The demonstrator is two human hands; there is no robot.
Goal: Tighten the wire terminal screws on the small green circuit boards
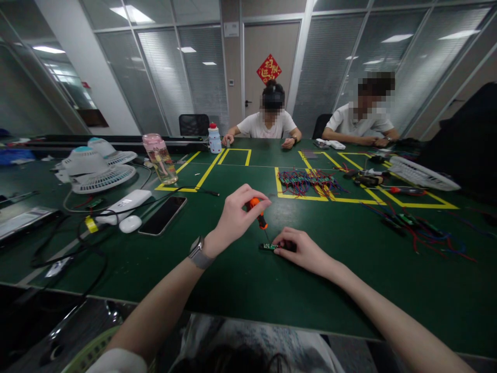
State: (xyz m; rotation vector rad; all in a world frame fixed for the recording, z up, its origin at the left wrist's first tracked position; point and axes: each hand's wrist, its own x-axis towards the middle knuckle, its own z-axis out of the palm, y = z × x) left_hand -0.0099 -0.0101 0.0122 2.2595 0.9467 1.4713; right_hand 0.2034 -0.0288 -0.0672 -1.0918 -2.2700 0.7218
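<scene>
My left hand [241, 213], with a watch on its wrist, is closed round the handle of an orange and black screwdriver [263, 221]. The shaft points down at a small green circuit board [267, 247] set in a black part on the table; I cannot tell whether the tip sits in a screw. My right hand [298, 247] grips the right end of that board, low against the tabletop. Its fingers cover much of the black part.
Wired circuit boards [310, 181] lie piled beyond my hands, more boards with wires [417, 228] to the right. On the left are a phone [163, 215], a pink-lidded bottle [160, 158], white fans [97, 171] and cables. Two people sit across the green table [233, 290].
</scene>
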